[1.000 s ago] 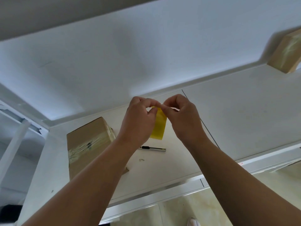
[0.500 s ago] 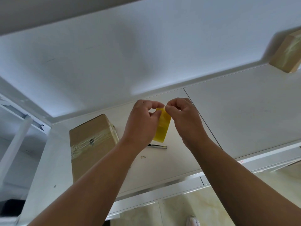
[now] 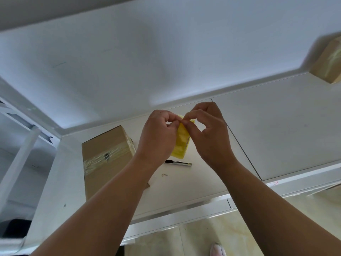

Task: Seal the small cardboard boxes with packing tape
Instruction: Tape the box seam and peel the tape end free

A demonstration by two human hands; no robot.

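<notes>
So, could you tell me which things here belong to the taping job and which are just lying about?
Job: yellow packing tape, pinched by left hand and right hand; brown cardboard box; second taped box, far right; black-and-silver cutter.
Idle: tiny scrap; white shoe.

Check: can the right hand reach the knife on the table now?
Likely yes once freed: the knife lies uncovered just below, but the right hand and left hand both pinch the yellow tape.

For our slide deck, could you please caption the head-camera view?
Left hand and right hand pinch yellow tape over a table, beside a taped cardboard box.
</notes>
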